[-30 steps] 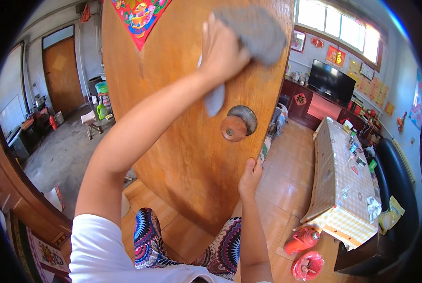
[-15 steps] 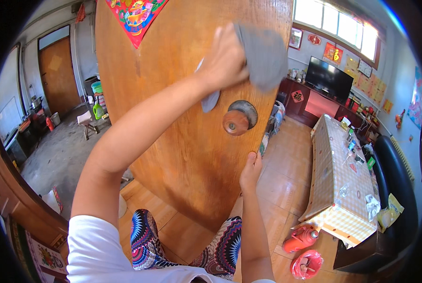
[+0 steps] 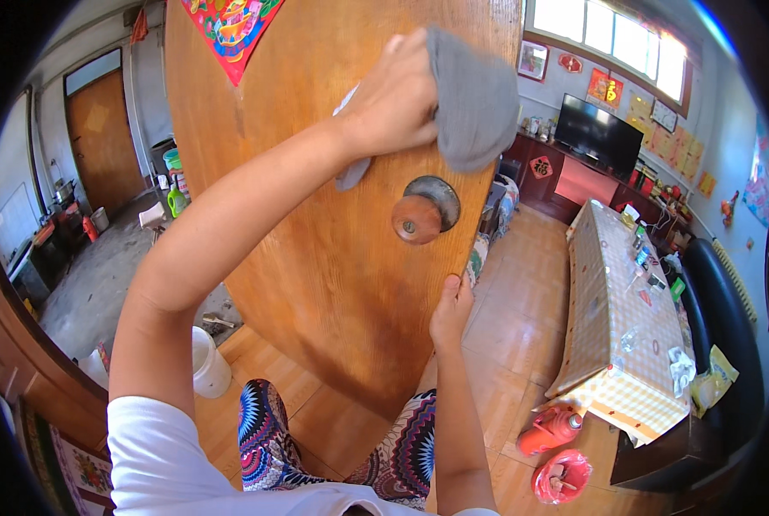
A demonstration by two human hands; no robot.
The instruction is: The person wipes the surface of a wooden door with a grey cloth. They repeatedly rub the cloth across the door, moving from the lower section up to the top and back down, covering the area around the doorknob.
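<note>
My left hand (image 3: pixel 395 99) is closed round a grey cloth (image 3: pixel 475 101) and presses it against the upper part of a brown wooden door (image 3: pixel 316 249). One flap of the cloth spreads to the right towards the door's edge; another part hangs below my wrist. Just under the cloth sits a round wooden doorknob (image 3: pixel 416 220) on a dark metal plate. Lower down, my right hand (image 3: pixel 452 314) grips the door's right edge, thumb on the near face; its other fingers are mostly hidden behind the edge.
A red patterned paper decoration (image 3: pixel 234 34) hangs on the door. To the right stand a table with a checked cloth (image 3: pixel 604 301), a red thermos flask (image 3: pixel 550 430) and a red-lined bin (image 3: pixel 562 476). At lower left is a white bucket (image 3: pixel 211 365).
My left hand and the cloth have shifted slightly left on the door. The view has moved a little, and the white bucket now shows more fully. My right hand keeps its hold.
</note>
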